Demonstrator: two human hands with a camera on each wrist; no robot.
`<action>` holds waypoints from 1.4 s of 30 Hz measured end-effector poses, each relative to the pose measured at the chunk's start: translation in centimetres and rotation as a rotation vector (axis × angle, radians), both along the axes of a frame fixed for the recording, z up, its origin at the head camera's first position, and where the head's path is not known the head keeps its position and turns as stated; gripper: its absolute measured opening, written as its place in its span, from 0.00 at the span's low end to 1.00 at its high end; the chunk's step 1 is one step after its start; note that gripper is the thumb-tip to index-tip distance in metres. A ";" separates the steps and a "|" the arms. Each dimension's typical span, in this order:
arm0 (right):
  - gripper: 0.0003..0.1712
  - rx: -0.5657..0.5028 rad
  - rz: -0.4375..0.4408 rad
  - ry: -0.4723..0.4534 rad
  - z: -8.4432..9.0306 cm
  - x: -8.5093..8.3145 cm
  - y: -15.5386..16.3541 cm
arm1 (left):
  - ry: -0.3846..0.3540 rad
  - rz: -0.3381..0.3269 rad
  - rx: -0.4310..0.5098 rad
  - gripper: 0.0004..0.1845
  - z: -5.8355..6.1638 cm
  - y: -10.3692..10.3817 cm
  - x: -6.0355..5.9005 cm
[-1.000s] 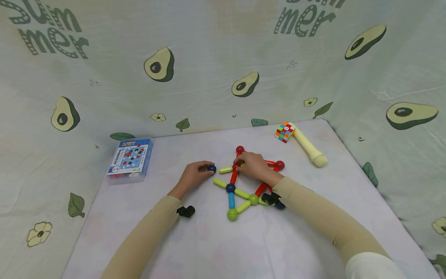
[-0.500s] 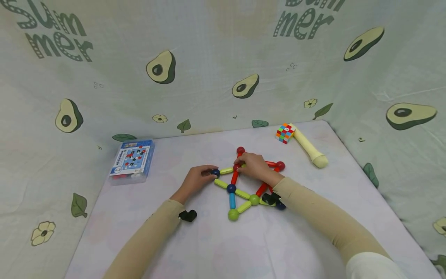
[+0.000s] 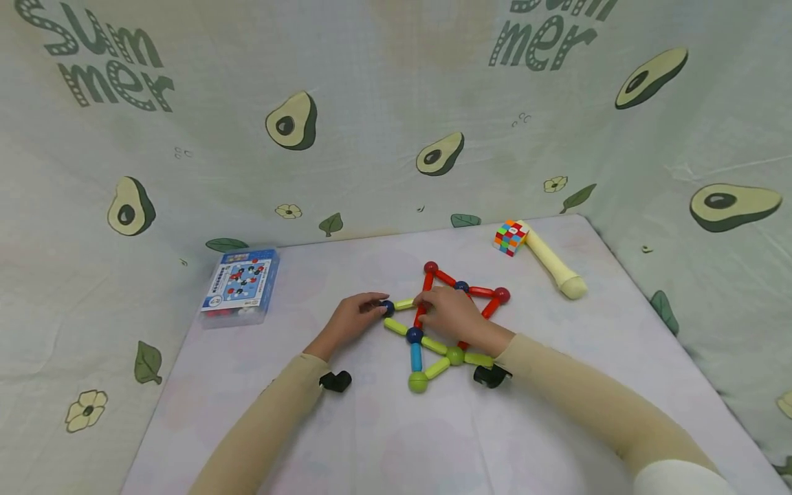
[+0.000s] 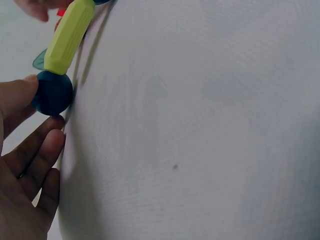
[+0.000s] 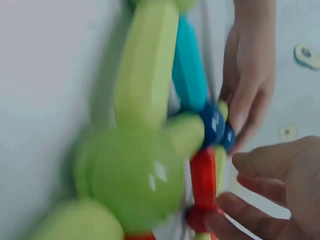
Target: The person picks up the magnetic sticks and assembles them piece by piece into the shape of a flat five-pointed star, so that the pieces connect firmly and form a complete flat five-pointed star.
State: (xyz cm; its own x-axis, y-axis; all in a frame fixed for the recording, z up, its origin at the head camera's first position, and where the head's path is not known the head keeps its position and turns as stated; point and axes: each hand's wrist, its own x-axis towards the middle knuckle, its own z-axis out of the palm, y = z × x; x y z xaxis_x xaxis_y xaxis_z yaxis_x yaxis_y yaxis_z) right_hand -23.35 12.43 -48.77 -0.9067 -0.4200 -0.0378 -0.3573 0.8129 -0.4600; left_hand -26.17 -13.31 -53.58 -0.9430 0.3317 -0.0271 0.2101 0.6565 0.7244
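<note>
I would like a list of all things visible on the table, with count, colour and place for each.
stick-and-ball figure: one, red, lime, blue sticks with red, blue, green balls, table centre
blue ball: one, dark blue, at the figure's left tip, on a lime stick
box: one, blue and white, left side
puzzle cube: one, many-coloured, far right
cream cylinder: one, beside the cube
table: one, pale cloth
left hand: pinches the blue ball
right hand: rests on the figure's red stick
</note>
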 end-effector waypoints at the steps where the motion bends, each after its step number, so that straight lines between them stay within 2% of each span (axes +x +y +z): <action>1: 0.18 -0.022 0.011 -0.028 0.0 0.5 -0.1 | 0.002 0.000 -0.001 0.19 0.1 0.0 0.0; 4: 0.17 -0.063 0.026 -0.117 -0.1 1.6 -0.4 | -0.002 -0.004 -0.006 0.18 0.4 0.0 0.0; 6: 0.16 -0.073 0.034 -0.143 -0.2 2.0 -0.6 | -0.011 -0.007 -0.007 0.17 0.6 0.0 -0.1; 24: 0.12 -0.066 0.000 -0.117 -0.5 3.1 -1.4 | -0.073 -0.025 -0.029 0.16 1.1 0.1 -0.4; 36: 0.11 -0.066 -0.001 -0.103 -0.5 2.9 -1.4 | -0.090 -0.045 -0.035 0.16 1.6 0.1 -0.6; 42: 0.11 -0.062 0.002 -0.107 -0.7 3.0 -1.3 | -0.099 -0.046 -0.051 0.17 1.3 0.1 -0.7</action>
State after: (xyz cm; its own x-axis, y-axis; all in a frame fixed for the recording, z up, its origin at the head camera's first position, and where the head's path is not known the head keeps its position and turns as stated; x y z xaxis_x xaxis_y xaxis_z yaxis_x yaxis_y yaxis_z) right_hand -20.36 11.08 -49.45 -0.8980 -0.4267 -0.1077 -0.3056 0.7808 -0.5449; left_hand -26.85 -13.17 -52.26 -0.9187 0.3703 -0.1373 0.1699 0.6843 0.7092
